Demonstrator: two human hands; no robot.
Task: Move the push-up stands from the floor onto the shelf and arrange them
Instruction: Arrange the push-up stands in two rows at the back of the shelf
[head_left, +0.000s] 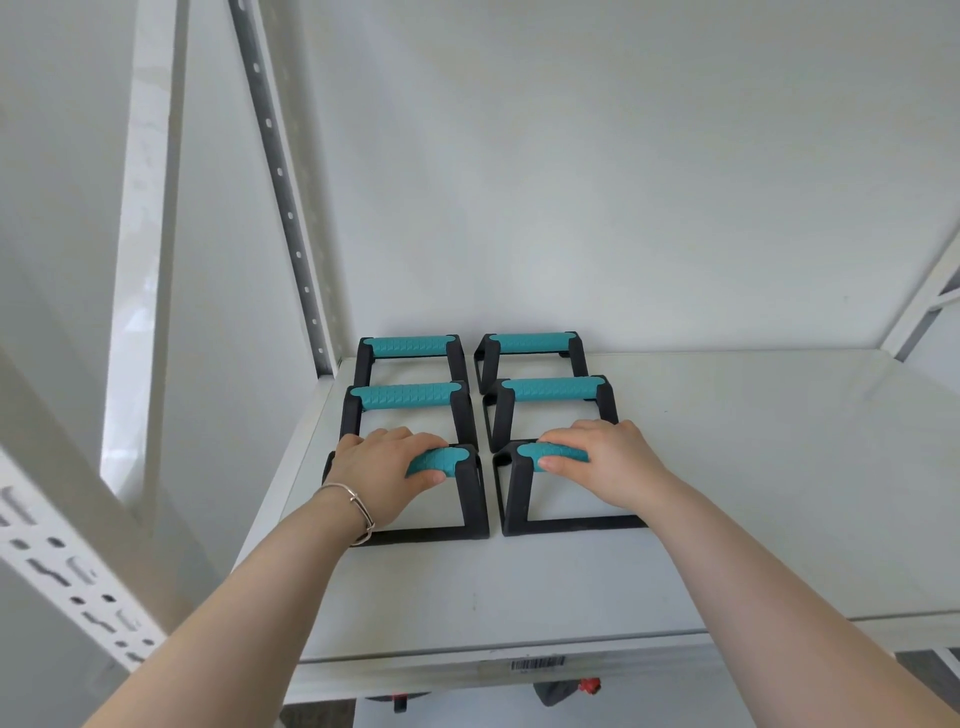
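Up on the white shelf (727, 493), six push-up stands (405, 396) sit upright in two columns of three, their teal handles running left to right. The left grip (382, 465) curls round the handle of the front left stand (470, 501), and the right grip (602, 460) round that of the front right stand (514, 501). A thin bracelet (358, 506) circles the left wrist.

Shelf (753, 467): white board, lightly scuffed. Six black-framed, teal-gripped push-up stands are set upright on its left part, in two columns of three: far left stand (406, 347), middle left stand (405, 396), near left stand (445, 460); far right stand (530, 343), middle right stand (553, 388), near right stand (524, 451). A barcode label (537, 663) is stuck on the front edge.
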